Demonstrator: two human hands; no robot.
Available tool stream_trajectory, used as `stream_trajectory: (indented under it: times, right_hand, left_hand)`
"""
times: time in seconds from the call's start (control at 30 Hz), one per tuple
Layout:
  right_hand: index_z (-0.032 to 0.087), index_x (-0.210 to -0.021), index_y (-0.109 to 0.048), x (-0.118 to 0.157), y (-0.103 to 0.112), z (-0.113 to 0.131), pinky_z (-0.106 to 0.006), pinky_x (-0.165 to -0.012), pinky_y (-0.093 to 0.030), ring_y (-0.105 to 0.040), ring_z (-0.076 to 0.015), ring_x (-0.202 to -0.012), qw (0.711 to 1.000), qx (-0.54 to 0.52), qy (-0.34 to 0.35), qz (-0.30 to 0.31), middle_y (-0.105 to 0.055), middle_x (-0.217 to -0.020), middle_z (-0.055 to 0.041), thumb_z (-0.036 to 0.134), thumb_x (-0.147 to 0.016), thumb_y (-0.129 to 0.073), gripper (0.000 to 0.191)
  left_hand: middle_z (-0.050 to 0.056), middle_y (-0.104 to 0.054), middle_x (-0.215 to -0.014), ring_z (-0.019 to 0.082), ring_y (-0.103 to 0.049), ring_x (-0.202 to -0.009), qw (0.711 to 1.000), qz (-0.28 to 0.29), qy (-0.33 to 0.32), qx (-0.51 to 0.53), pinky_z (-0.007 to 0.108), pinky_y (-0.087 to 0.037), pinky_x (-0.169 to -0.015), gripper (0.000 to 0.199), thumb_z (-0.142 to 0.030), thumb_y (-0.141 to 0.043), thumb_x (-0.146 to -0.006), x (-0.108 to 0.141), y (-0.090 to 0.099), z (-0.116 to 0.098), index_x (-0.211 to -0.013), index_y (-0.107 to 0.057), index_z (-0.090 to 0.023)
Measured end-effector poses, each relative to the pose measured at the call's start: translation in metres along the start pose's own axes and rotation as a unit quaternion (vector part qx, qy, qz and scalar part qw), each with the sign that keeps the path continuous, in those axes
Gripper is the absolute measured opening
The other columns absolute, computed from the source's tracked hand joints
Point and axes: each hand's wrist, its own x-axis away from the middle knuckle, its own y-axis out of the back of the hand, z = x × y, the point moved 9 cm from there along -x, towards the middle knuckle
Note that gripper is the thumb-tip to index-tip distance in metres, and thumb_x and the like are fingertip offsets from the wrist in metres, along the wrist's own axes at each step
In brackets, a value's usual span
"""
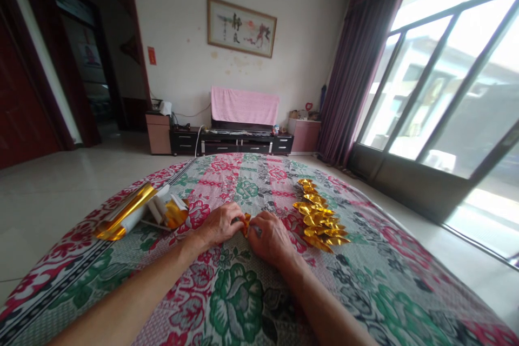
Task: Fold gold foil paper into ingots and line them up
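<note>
Item: one small gold foil piece (246, 223), held near the middle of the table, in front of the person. It is pinched from its left side by the fingertips of the left hand (222, 223) and from its right by those of the right hand (270, 235). Both grips are narrow; the exact finger contact on the right is partly hidden by the hand itself. The two-sided hold is presumably chosen so that so small and thin a piece can be steadied and shaped without being torn.

Item: a row of gold foil shapes (320, 219), pointed and overlapping, laid to the right of the right hand. By being nested closely, they are apparently held in order and little room is taken up.

Item: one gold roll (130, 213), laid at the left, with white and gold sheets (176, 213) gathered just beside it. Both are set within reach of the left hand, seemingly so that the middle is left free for handwork.

Support: a round table, covered by a flowered tablecloth (237, 303), by whose woven surface light foil is probably kept from sliding.

Background: a pink cloth (245, 105), draped over a dark screen, likely against dust.
</note>
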Motion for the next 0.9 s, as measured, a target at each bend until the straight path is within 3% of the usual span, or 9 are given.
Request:
stream_trajectory:
  times: [0.1, 0.2, 0.27, 0.33, 0.53, 0.9]
  right_hand:
    - [0.020, -0.076, -0.066, 0.000, 0.002, -0.004, -0.025, -0.072, -0.041, -0.055, -0.0157, -0.077, 1.000, -0.006, -0.022, -0.007, -0.059, -0.080, -0.0050, 0.022, -0.079, -0.048, 0.018]
    - [0.017, -0.095, -0.063, 0.000, 0.007, -0.011, -0.027, -0.082, -0.042, -0.055, -0.0186, -0.091, 0.998, -0.031, -0.033, -0.048, -0.060, -0.097, -0.0076, 0.017, -0.076, -0.049, 0.024]
    - [0.015, -0.111, -0.056, 0.000, 0.005, -0.009, -0.029, -0.092, -0.038, -0.051, -0.0194, -0.104, 0.997, -0.059, 0.004, -0.052, -0.057, -0.113, -0.0088, 0.012, -0.073, -0.049, 0.039]
    - [0.017, -0.115, -0.053, 0.000, 0.000, -0.007, -0.030, -0.093, -0.037, -0.051, -0.0188, -0.106, 0.996, -0.077, 0.034, -0.036, -0.058, -0.115, -0.0073, 0.009, -0.072, -0.048, 0.044]
    - [0.022, -0.090, -0.066, -0.001, -0.007, -0.003, -0.027, -0.085, -0.040, -0.056, -0.0154, -0.089, 0.994, -0.083, 0.068, -0.007, -0.064, -0.094, -0.0031, 0.009, -0.075, -0.047, 0.027]
    - [0.021, -0.088, -0.066, -0.001, -0.005, -0.002, -0.028, -0.083, -0.040, -0.055, -0.0161, -0.088, 0.996, -0.070, 0.058, -0.017, -0.063, -0.092, -0.0037, 0.011, -0.075, -0.050, 0.023]
  left_hand:
    - [0.003, -0.064, -0.083, 0.015, -0.057, -0.083, 1.000, -0.004, -0.027, 0.013, 0.026, -0.044, -0.080, 0.014, -0.014, -0.053, -0.077, 0.000, 0.000, -0.003, -0.076, -0.067, -0.019]
    - [0.002, -0.065, -0.082, 0.014, -0.057, -0.081, 0.998, -0.002, -0.056, 0.018, 0.027, -0.043, -0.082, 0.016, -0.012, -0.051, -0.078, 0.000, 0.000, -0.007, -0.077, -0.066, -0.019]
    - [0.001, -0.065, -0.082, 0.014, -0.057, -0.080, 0.998, 0.000, -0.059, 0.017, 0.027, -0.042, -0.082, 0.016, -0.011, -0.051, -0.077, 0.000, -0.001, -0.008, -0.079, -0.065, -0.019]
    - [0.001, -0.064, -0.081, 0.014, -0.057, -0.080, 0.998, -0.001, -0.052, 0.019, 0.026, -0.043, -0.080, 0.016, -0.010, -0.050, -0.077, 0.001, -0.001, -0.008, -0.081, -0.064, -0.018]
    - [0.002, -0.064, -0.079, 0.014, -0.057, -0.079, 0.999, -0.004, -0.053, 0.007, 0.026, -0.044, -0.077, 0.014, -0.012, -0.052, -0.074, 0.001, -0.001, -0.008, -0.076, -0.065, -0.018]
    - [0.004, -0.064, -0.084, 0.015, -0.058, -0.081, 0.998, 0.009, -0.057, 0.026, 0.027, -0.045, -0.079, 0.009, -0.019, -0.058, -0.072, 0.003, 0.002, -0.011, -0.074, -0.067, -0.018]
